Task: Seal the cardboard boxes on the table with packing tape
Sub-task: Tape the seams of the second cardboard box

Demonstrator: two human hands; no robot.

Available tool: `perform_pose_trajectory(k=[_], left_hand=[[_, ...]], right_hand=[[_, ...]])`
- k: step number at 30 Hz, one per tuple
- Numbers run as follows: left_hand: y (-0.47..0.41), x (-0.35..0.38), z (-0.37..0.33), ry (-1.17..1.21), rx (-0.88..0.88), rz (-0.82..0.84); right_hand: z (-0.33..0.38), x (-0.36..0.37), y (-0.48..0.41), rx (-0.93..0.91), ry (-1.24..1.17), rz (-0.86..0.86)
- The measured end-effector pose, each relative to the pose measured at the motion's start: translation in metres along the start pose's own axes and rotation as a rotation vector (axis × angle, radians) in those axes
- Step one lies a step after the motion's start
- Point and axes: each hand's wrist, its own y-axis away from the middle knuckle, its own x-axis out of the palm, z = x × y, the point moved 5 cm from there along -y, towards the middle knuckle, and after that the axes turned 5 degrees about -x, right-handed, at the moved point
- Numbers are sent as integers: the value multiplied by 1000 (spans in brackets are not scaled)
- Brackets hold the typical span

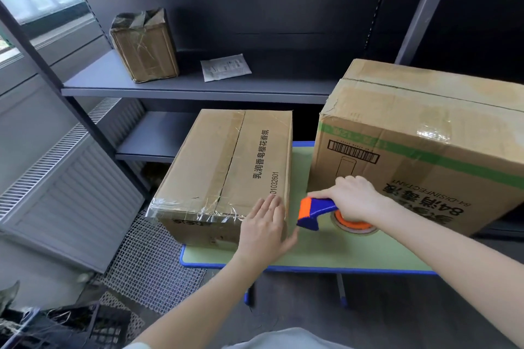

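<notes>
Two cardboard boxes stand on a small green table with a blue rim. The lower box on the left has clear tape along its top seam and over its near edge. The taller box on the right has a green stripe and a barcode. My left hand rests flat, fingers apart, on the near right corner of the lower box. My right hand grips a blue and orange tape dispenser that sits on the table between the boxes, its tape roll partly under my hand.
A dark metal shelf unit stands behind the table, holding a small taped box and a white packet. A radiator and a wire mesh panel lie to the left. A black crate sits at the bottom left.
</notes>
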Motion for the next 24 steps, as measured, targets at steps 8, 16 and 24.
perform_pose_trajectory(k=[8,16,24], left_hand=[[-4,18,-4,-74,-44,-167],[-1,19,-5,-69,7,-121],[9,17,2,-43,57,-139]], right_hand=[[-7,-11,6,220,-160,-173],[-8,-36,25,308,-379,-413],[-33,-92,56,261,-240,-946]])
